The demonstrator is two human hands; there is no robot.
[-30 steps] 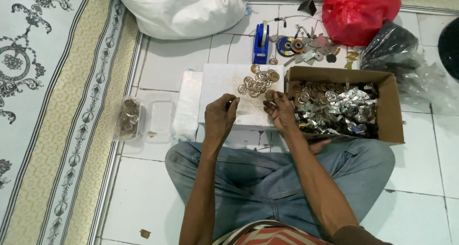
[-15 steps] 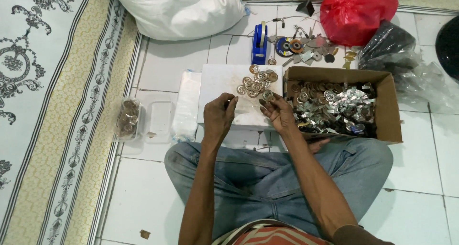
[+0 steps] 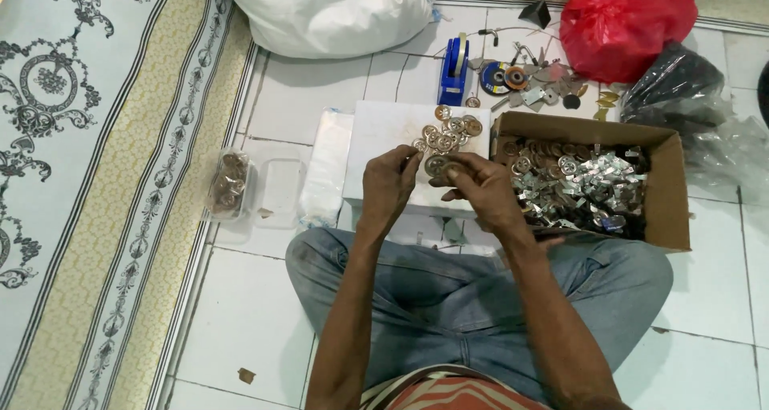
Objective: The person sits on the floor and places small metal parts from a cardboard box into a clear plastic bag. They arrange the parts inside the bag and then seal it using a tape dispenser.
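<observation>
Rug (image 3: 96, 178): patterned, pale blue and cream with a yellow border band, covers the 9 o'clock side of the view.
Floor (image 3: 264, 314): white tiles; person seated cross-legged on it in blue jeans, knees at 6 o'clock.
White sack (image 3: 328, 14): large, soft, at 12 o'clock, lying across the rug edge and the tiles.
Red bag (image 3: 625, 22): plastic, bulging, at 1 o'clock; black plastic bag (image 3: 669, 82) just beside it toward 2 o'clock.
Cardboard box (image 3: 669, 186): open, at 3 o'clock of the hands, filled with round brownish metal parts and shiny silver scraps.
White block (image 3: 384, 134): flat work surface at 12 o'clock of the hands; loose pile of round metal discs (image 3: 452, 128) on its far right corner.
Clear plastic tub (image 3: 228, 186): at 9 o'clock of the hands, holds more round parts; its lid lies beside it.
Blue tool (image 3: 455, 66): upright at 12 o'clock, small hardware scattered to its right.
Left hand (image 3: 388, 187): fingers curled narrow, fingertips pinching the left edge of the disc.
Right hand (image 3: 485, 192): fingers closed around the disc from the right.
Disc (image 3: 439, 166): round, metal, held between both hands above the near edge of the white block.
</observation>
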